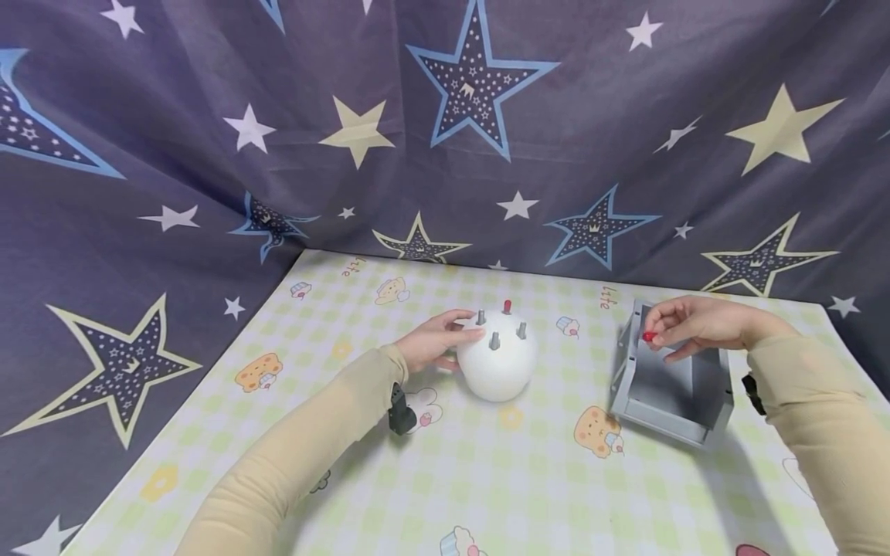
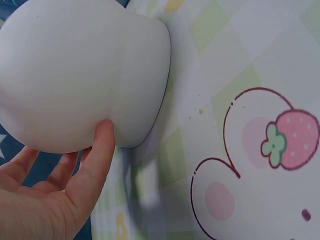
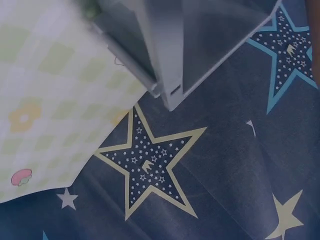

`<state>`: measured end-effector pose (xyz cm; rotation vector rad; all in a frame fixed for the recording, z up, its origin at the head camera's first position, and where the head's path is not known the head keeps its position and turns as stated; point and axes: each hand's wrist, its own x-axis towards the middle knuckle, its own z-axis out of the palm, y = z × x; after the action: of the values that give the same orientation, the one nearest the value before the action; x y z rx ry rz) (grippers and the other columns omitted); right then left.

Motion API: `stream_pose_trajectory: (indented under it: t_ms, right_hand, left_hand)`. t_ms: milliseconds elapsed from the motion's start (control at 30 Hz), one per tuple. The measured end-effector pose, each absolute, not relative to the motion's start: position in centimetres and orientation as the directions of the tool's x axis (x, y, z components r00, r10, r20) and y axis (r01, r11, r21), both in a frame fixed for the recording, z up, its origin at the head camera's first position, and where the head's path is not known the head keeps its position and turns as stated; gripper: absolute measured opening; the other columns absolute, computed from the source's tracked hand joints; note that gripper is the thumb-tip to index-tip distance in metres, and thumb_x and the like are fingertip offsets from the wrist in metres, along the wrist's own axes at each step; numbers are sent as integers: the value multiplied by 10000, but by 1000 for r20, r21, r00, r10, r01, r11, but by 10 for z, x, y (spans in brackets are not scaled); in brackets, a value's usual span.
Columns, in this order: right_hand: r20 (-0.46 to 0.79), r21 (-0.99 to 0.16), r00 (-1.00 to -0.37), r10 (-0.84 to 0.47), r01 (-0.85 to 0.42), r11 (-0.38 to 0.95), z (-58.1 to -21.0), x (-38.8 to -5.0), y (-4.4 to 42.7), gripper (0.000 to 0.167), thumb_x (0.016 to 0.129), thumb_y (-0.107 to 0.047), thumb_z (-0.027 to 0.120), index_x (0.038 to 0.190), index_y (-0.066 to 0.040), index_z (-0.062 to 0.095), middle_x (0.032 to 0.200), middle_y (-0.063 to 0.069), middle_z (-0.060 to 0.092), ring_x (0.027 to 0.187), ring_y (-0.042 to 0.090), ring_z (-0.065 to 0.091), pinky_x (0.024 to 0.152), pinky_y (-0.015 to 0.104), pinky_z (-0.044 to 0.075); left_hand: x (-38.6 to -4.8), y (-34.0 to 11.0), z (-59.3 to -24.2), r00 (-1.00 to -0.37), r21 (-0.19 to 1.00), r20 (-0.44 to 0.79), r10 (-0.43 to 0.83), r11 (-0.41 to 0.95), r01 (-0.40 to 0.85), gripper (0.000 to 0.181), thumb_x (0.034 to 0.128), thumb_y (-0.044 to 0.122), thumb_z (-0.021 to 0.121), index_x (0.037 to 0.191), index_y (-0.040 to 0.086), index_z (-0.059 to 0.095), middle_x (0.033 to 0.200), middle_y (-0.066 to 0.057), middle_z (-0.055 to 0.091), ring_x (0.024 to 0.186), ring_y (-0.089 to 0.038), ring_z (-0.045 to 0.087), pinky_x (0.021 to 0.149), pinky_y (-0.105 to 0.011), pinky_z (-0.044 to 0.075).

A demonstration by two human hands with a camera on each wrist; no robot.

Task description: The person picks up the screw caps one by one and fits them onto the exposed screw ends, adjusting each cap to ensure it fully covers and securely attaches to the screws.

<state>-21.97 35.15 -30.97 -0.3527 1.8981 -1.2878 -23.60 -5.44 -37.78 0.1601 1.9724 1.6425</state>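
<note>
Item: white globe-shaped peg stand (image 1: 496,374), one; sitting upright on the middle of the table, left of the bin. Its lower part is flaring into a collar-like base in the left wrist view.

Item: pegs, four, rising from the globe's top. Three grey pegs (image 1: 494,340) are standing bare; the red-capped peg (image 1: 507,306) is standing at the far side.

Item: your left hand (image 1: 436,340); you are resting it against the globe's left side, fingers and thumb spreading over the curve.

Item: your right hand (image 1: 698,323); you are pinching a small red piece (image 1: 650,337) between thumb and forefinger, holding it above the left part of the bin.

Item: grey open bin (image 1: 660,418), one; resting at the right of the table.

Item: checked tablecloth (image 1: 542,486), pale green and white; lying beneath globe and bin, showing printed bears and cupcakes.

Item: dark starry curtain (image 1: 598,131); hanging behind the table's far edge.
</note>
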Motion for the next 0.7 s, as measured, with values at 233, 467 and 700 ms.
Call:
stream_pose_trajectory:
  t_ms: [233,467,700]
  right_hand:
    - [-383,-914,-684,-621,183,362,-309,-216,349,269,958,-23,499,1074,-202,662,999,-94,650,935,65,621,861,324,580]
    - [-187,-980,-726,-662,90,178,-307,-216,343,332,984,7,420,1103,-174,670,1048,-44,664,998,115,640,891,323,575]
    - [23,-991,-700,-714,77,-107,-315,-215,329,378,985,66,349,1132,-106,651,1047,18,682,988,128,652,928,342,559]
  left_hand:
    - [-235,-54,-377,-833,935,-342,434,243,-257,601,911,238,616,1448,154,358,1363,-191,417,1231,-381,485,907,-510,546]
    - [-236,-55,-377,-834,937,-336,438,246,-249,603,914,251,611,1450,157,354,1369,-191,410,1235,-383,478,920,-517,537]
    - [-235,-55,-378,-831,936,-339,441,246,-251,603,918,254,607,1454,164,347,1380,-186,405,1243,-370,475,915,-505,543]
